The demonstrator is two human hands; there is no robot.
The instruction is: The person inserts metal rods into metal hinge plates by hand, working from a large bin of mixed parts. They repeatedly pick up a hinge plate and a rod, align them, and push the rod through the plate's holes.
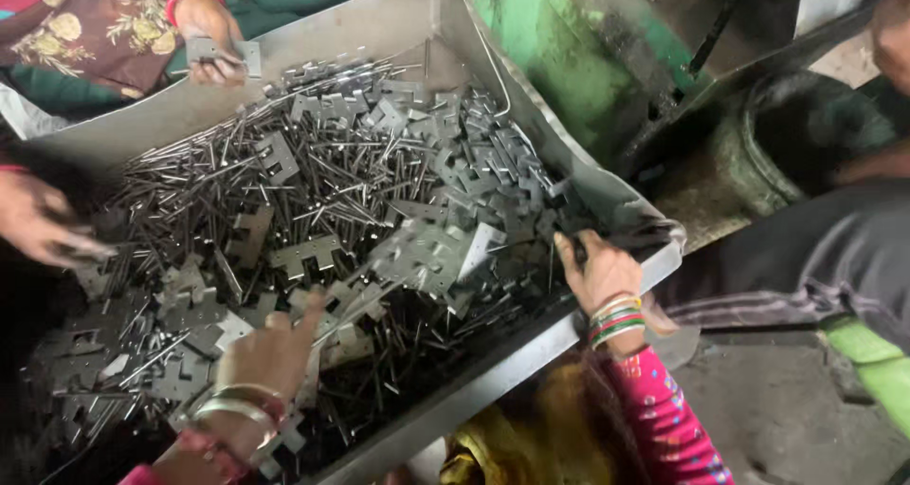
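Observation:
A big grey metal tray [493, 390] holds a heap of thin dark metal pins [313, 163] mixed with flat notched metal plates [427, 253]. My left hand [270, 352], bangles at the wrist, rests low in the tray with its back to me. Its fingers lie among the plates, and one finger reaches up onto a plate. Whatever it holds is hidden. My right hand [599, 274], with bangles and a pink sleeve, sits at the tray's right rim, its fingers closed around a small dark bunch of pins.
Another person's hand [210, 41] holds a plate at the tray's far rim. A further hand [38, 221] reaches in from the left. A green machine [559, 58] and a dark round tub [806, 134] stand to the right, beside a person in dark clothes [806, 248].

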